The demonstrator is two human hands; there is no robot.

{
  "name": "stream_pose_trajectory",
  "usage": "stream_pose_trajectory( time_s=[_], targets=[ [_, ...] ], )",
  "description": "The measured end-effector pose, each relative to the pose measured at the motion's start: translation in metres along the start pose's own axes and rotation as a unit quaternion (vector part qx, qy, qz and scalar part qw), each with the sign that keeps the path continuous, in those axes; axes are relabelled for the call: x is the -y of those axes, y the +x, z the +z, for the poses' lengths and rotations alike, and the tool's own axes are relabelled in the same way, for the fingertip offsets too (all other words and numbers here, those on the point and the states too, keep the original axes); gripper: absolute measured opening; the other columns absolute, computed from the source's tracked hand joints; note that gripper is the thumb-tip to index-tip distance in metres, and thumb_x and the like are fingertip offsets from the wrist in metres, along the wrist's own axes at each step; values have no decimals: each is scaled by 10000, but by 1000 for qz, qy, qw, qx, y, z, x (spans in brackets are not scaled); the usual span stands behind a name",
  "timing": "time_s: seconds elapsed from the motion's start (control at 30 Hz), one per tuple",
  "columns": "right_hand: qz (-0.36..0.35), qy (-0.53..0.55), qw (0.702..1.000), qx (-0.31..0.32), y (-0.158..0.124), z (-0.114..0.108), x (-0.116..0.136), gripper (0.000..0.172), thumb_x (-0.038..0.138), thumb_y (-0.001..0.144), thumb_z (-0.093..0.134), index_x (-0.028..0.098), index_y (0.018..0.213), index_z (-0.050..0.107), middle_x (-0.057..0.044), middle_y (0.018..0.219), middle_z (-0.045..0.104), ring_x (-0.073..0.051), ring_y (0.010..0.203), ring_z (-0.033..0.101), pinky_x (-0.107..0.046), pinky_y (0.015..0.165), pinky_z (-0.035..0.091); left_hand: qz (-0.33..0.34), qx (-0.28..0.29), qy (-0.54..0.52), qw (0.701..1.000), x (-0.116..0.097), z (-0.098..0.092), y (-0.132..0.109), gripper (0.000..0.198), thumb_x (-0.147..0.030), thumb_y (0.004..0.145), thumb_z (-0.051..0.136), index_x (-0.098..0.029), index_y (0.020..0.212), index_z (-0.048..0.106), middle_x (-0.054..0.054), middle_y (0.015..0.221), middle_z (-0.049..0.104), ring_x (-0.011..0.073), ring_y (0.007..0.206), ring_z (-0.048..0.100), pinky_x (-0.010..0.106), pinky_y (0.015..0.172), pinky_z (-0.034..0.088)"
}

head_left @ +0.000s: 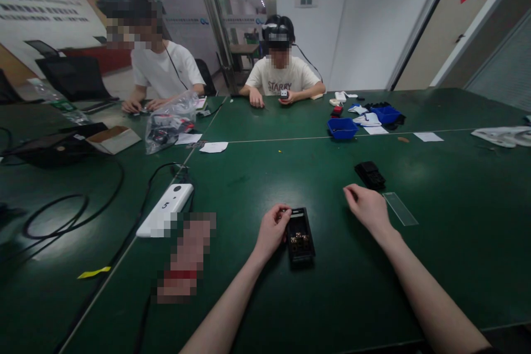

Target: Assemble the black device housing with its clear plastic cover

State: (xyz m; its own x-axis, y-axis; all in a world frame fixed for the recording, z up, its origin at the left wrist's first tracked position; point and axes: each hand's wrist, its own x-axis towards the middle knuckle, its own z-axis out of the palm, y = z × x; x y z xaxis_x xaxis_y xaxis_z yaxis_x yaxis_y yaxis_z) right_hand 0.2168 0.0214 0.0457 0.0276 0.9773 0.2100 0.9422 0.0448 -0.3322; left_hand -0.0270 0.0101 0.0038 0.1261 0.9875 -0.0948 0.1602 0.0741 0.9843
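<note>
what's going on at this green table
The person wearing the camera has the left hand gripping the top corner of a small black case lying flat on the green table. The case is open on top, with small parts inside. The right hand rests loosely curled on the table, apparently empty, between a black block and a clear plastic strip. Across the table, one person and another person sit handling small items near blue trays.
</note>
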Motion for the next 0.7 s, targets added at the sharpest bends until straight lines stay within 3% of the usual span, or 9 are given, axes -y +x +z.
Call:
stream_pose_trajectory(
  time_s=[0.1, 0.17, 0.27, 0.37, 0.5, 0.7],
  targets=[
    [138, -105, 983, -57, 7, -17, -29, 365, 385, 872, 330, 174, 911, 626, -113, 786, 666, -224, 683, 621, -326, 570, 465, -7, -5, -2, 1000, -1, 1, 0, 269, -401, 789, 511, -151, 879, 552, -59, 568, 484, 55, 344, 415, 170, 332, 306],
    [181, -144, 970, -71, 8, -22, -47, 370, 385, 855, 359, 141, 1020, 583, -155, 909, 652, -259, 777, 619, -355, 581, 479, -13, -10, -6, 1000, -2, 1, -1, 260, -391, 799, 498, -152, 889, 546, -59, 578, 487, 52, 341, 415, 168, 330, 307],
    [206, -180, 962, -10, 5, -17, -68, 462, 401, 824, 421, 48, 1103, 524, -228, 976, 616, -309, 838, 610, -406, 609, 494, -14, -10, -13, 1000, -4, 2, -2, 257, -389, 804, 492, -152, 889, 541, -59, 575, 492, 51, 338, 417, 165, 329, 306],
    [216, -192, 954, 76, 1, -4, -74, 439, 376, 829, 409, 13, 1014, 575, -262, 942, 606, -346, 868, 604, -452, 656, 491, -12, -9, -21, 1000, -4, 2, -2, 263, -399, 803, 494, -153, 887, 533, -61, 565, 493, 50, 336, 414, 163, 328, 311],
    [132, -179, 972, 81, -3, 12, -54, 383, 293, 855, 336, 48, 931, 620, -265, 966, 578, -332, 886, 594, -470, 686, 487, -11, -2, -32, 999, -2, 2, -1, 262, -395, 806, 494, -155, 909, 519, -60, 574, 494, 52, 346, 429, 161, 330, 331],
    [-60, -114, 989, 79, -16, 30, 21, 325, 261, 876, 364, 118, 1091, 560, -211, 990, 584, -297, 907, 566, -425, 749, 471, -5, 1, -39, 999, 0, 1, 0, 279, -403, 796, 513, -158, 929, 517, -52, 606, 514, 51, 356, 447, 160, 335, 341]
  ],
)
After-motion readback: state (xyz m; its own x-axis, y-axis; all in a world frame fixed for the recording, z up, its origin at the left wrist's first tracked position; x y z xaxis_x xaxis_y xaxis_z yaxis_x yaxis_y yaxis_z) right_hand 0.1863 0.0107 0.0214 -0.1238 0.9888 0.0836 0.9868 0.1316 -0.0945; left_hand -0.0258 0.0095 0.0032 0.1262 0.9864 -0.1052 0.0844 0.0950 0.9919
